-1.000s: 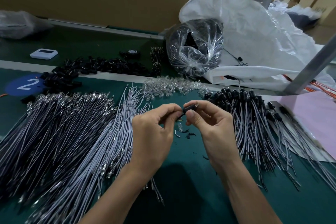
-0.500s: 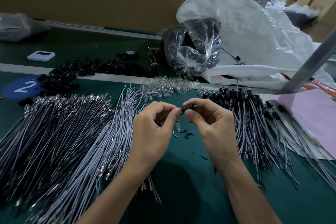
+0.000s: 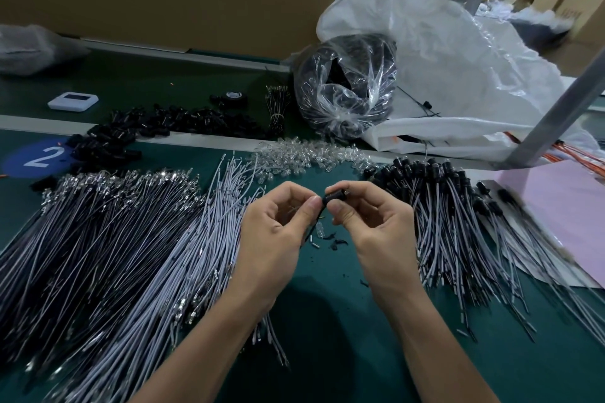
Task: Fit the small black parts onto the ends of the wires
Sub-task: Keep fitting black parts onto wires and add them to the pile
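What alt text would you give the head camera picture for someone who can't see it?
Over a green table, the right hand pinches a small black part while the left hand pinches a wire at its end. Piles of bare grey wires lie left, black-capped wires right.

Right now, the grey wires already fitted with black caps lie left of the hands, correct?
No. The head view shows the grey wires fitted with black caps lying right of the left hand and the right hand, not left.
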Demonstrator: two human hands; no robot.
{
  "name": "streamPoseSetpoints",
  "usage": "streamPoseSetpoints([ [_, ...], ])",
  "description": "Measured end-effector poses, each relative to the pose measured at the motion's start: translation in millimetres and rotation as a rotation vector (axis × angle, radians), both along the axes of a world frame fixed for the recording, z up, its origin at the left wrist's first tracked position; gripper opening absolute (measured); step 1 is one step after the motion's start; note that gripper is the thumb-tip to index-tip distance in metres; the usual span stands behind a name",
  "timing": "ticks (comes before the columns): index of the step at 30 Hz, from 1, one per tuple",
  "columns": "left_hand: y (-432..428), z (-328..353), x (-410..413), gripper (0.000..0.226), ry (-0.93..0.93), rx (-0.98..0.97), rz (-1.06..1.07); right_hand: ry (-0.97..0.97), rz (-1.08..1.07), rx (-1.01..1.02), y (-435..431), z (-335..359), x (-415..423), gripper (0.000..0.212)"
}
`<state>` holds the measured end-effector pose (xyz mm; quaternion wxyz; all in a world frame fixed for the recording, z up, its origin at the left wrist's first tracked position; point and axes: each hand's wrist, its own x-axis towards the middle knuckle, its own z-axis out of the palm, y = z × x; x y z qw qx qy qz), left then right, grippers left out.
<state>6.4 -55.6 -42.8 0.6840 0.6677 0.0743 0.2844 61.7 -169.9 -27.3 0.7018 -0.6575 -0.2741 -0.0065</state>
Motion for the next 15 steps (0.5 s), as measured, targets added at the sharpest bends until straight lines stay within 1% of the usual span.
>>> streamPoseSetpoints([
  [4,-0.3,-0.1,-1.9,0.019,-0.027,0.107,0.055,0.015,0.007,0.013,1.3,-1.4,-1.0,0.023],
  [8,-0.6,-0.2,-2.7,0.02,-0.037,0.166,0.081,0.034,0.005,0.022,1.8,-3.2,-2.4,0.024],
  [15,-1.3,1.0,-4.9,0.018,-0.057,0.202,0.094,0.049,0.012,0.04,3.0,-4.4,-3.8,0.026],
])
